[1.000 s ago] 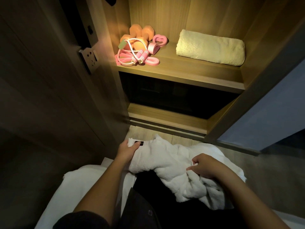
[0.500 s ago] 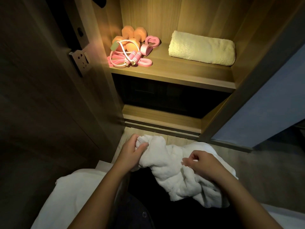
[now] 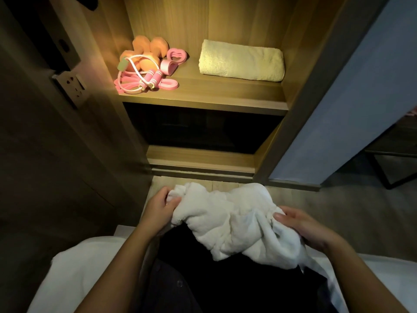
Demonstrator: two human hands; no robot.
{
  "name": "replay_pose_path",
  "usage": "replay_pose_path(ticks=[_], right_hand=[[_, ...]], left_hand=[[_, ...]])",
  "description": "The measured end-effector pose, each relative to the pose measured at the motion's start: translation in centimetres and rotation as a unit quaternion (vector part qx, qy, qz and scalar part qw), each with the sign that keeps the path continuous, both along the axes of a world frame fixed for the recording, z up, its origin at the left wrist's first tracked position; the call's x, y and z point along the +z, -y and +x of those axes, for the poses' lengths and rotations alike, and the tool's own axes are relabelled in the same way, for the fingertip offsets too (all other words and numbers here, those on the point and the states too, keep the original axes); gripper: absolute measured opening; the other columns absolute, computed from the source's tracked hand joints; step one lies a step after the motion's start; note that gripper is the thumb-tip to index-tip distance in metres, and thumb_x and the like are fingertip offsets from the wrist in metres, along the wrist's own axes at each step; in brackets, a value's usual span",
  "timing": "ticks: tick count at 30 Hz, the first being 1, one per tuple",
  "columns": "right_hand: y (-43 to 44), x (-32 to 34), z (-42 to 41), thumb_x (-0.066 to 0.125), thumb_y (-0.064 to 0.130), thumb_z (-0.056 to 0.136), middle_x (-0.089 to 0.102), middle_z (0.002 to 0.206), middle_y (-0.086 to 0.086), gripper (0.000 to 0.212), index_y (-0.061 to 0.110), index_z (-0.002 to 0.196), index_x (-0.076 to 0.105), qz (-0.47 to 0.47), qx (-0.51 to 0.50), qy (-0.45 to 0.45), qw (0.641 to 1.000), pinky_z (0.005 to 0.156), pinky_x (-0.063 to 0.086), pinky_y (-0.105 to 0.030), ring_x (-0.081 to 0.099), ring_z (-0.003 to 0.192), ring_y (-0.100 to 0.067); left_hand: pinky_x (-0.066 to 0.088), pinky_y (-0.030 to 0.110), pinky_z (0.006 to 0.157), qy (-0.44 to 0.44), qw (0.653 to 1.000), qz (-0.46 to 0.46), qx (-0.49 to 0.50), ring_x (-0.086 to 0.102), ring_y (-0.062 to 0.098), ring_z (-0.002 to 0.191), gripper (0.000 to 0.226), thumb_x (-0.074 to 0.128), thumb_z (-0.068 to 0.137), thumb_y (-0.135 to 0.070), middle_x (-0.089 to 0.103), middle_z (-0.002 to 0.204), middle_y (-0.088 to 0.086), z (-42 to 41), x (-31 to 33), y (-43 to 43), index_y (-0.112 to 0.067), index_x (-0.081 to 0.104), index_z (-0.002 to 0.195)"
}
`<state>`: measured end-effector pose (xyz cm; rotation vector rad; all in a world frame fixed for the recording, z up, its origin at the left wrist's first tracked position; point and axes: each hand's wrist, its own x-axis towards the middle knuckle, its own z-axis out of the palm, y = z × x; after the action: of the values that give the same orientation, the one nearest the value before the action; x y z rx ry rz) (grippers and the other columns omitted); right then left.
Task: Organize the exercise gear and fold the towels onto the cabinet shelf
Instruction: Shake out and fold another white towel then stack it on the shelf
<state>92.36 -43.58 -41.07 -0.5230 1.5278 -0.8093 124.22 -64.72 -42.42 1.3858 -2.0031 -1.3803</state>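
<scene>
From the head camera, your left hand [image 3: 161, 207] grips one bunched end of the white towel [image 3: 228, 220], thumb and fingers curled round the cloth. Your right hand [image 3: 302, 229] holds the other end, fingers wrapped over a thick fold. The towel hangs crumpled between them, above your dark-clothed lap [image 3: 225, 281] and in front of the cabinet's base.

Up on the lit cabinet shelf [image 3: 203, 102], a cream towel [image 3: 241, 61] lies folded on the right side. On the left side sit the orange dumbbells [image 3: 150, 47], with a pink-handled jump rope [image 3: 149, 79] coiled in front of them, a flat pink band [image 3: 167, 84] under the rope, and a pink heart-shaped ring [image 3: 176, 55] just beside the dumbbells. A bare strip of shelf separates the gear from the cream towel.

Below the shelf is a dark compartment [image 3: 198, 129]. The open cabinet door [image 3: 40, 132] stands to your left, carrying a metal plate [image 3: 71, 86]. A blue-grey panel [image 3: 338, 109] rises at the right. White bedding [image 3: 74, 267] lies on either side of your lap.
</scene>
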Motion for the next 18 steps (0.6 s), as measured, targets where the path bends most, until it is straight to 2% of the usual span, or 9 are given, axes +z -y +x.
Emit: replay_pose_path(ticks=[1,3,6,9,11,13,15,18], right_hand=[[-0.2,0.3,-0.3,0.059,0.032,0.093,0.067,0.121,-0.013,0.042,0.009,0.128,0.058,-0.018,0.015,0.005,1.000,0.086,0.056,-0.036,0.066,0.109,-0.028],[-0.5,1.0,-0.9,0.059,0.025,0.094,0.070,0.114,-0.013,0.031,0.010,0.121,0.062,-0.045,0.034,0.003,0.998,0.079,0.055,-0.030,0.069,0.103,-0.025],[-0.3,1.6,-1.0,0.062,0.024,0.091,0.070,0.110,-0.014,0.031,0.007,0.117,0.063,-0.052,0.031,-0.015,0.998,0.082,0.056,-0.036,0.069,0.099,-0.027],[1.5,2.0,1.3,0.061,0.026,0.094,0.071,0.100,-0.008,0.022,0.010,0.107,0.066,-0.086,0.034,-0.135,0.987,0.080,0.056,-0.034,0.067,0.091,-0.022],[3.4,2.8,3.5,0.059,0.021,0.096,0.065,0.088,-0.006,0.015,0.007,0.094,0.064,-0.152,0.037,-0.223,0.962,0.076,0.049,-0.024,0.060,0.082,-0.013],[4.9,3.4,5.2,0.059,0.016,0.096,0.057,0.079,0.000,0.015,0.011,0.081,0.060,-0.202,0.076,-0.272,0.938,0.068,0.041,-0.017,0.051,0.074,-0.002],[5.7,3.2,6.1,0.059,0.022,0.097,0.057,0.080,0.000,0.017,0.012,0.083,0.059,-0.190,0.125,-0.291,0.929,0.071,0.042,-0.023,0.051,0.074,-0.004],[5.5,2.2,6.3,0.054,0.033,0.099,0.063,0.090,-0.008,0.024,0.011,0.092,0.060,-0.141,0.129,-0.290,0.938,0.083,0.047,-0.039,0.058,0.086,-0.018]], left_hand=[[0.051,0.040,0.077,0.002,1.000,0.011,0.003,0.062,0.022,0.087,0.006,0.061,0.095,-0.021,0.066,0.091,0.005,0.3,0.2,0.4,-0.015,0.060,0.097],[0.050,0.037,0.074,0.018,1.000,0.019,0.014,0.061,0.020,0.083,0.010,0.069,0.090,-0.019,0.066,0.090,0.003,1.1,0.5,1.4,-0.016,0.060,0.094],[0.041,0.031,0.066,0.029,0.999,0.017,0.020,0.054,0.017,0.077,0.016,0.072,0.087,-0.014,0.061,0.082,0.003,1.9,0.7,2.4,-0.016,0.056,0.083],[0.038,0.031,0.064,0.033,0.999,0.007,-0.007,0.050,0.016,0.073,0.022,0.068,0.090,-0.017,0.057,0.074,0.002,1.3,0.6,1.8,-0.017,0.051,0.076],[0.038,0.031,0.062,0.031,0.999,-0.024,-0.030,0.049,0.015,0.069,0.026,0.066,0.092,-0.021,0.056,0.070,0.002,0.5,0.6,1.1,-0.016,0.049,0.074],[0.037,0.031,0.060,0.022,0.998,-0.048,-0.031,0.046,0.012,0.065,0.029,0.066,0.092,-0.024,0.053,0.066,-0.003,-0.2,1.0,0.8,-0.018,0.046,0.072],[0.039,0.031,0.060,0.017,0.999,-0.040,-0.030,0.046,0.011,0.066,0.027,0.065,0.093,-0.027,0.053,0.068,-0.005,-0.5,1.3,0.6,-0.021,0.045,0.074],[0.041,0.035,0.066,0.012,0.998,0.000,-0.055,0.048,0.017,0.074,0.018,0.059,0.090,-0.028,0.052,0.080,0.003,-0.2,1.4,-0.4,-0.017,0.045,0.085]])
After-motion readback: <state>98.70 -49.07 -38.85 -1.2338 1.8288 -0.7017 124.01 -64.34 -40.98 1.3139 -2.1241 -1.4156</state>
